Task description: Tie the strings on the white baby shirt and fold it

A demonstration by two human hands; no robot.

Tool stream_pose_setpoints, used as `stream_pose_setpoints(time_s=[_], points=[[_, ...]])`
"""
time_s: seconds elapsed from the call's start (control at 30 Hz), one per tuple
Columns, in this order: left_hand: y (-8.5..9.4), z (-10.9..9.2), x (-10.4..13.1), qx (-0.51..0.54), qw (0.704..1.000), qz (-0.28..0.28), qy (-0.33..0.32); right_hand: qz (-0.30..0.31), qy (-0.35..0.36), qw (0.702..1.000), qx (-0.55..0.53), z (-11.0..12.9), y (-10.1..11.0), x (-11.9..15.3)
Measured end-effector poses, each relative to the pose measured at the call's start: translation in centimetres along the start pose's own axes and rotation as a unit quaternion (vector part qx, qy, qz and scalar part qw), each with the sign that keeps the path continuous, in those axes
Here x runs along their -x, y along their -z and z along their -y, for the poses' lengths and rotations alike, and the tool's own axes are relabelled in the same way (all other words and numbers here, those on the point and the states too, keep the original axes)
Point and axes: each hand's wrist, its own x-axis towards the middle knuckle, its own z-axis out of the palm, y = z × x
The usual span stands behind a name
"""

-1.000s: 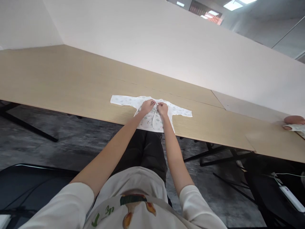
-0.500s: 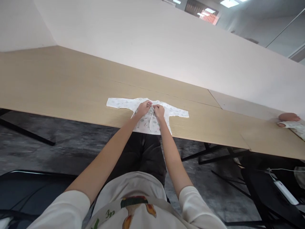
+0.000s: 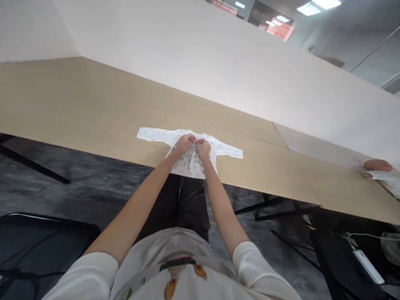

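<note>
Left hand [image 3: 185,143] and right hand [image 3: 203,147] work just beside each other, the fingertips of each pinched on the front of a small white printed shirt [image 3: 184,163], near its neckline. Beneath both hands, the shirt lies spread on the tabletop [image 3: 93,108]. One sleeve [image 3: 153,134] reaches out left of the left hand, the other right of the right hand. Beyond the hands rises a white partition [image 3: 187,54].

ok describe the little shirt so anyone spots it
Find the tan table by the partition. At its near edge, under the left hand and right hand, is the little white printed shirt. Unlike the worn top, its sleeves lie outspread.
</note>
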Motion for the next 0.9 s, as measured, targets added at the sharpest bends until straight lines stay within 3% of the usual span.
stream_pose_setpoints(time_s=[0.47,0.9], points=[[0.0,-0.6,0.5,-0.007,1.0,0.02,0.023,0.01,-0.02,1.0,0.019,-0.4,-0.1,-0.4],[0.1,-1.1,0.9,-0.088,0.994,0.054,0.025,-0.008,0.009,0.986,-0.168,-2.9,-0.2,-0.8]])
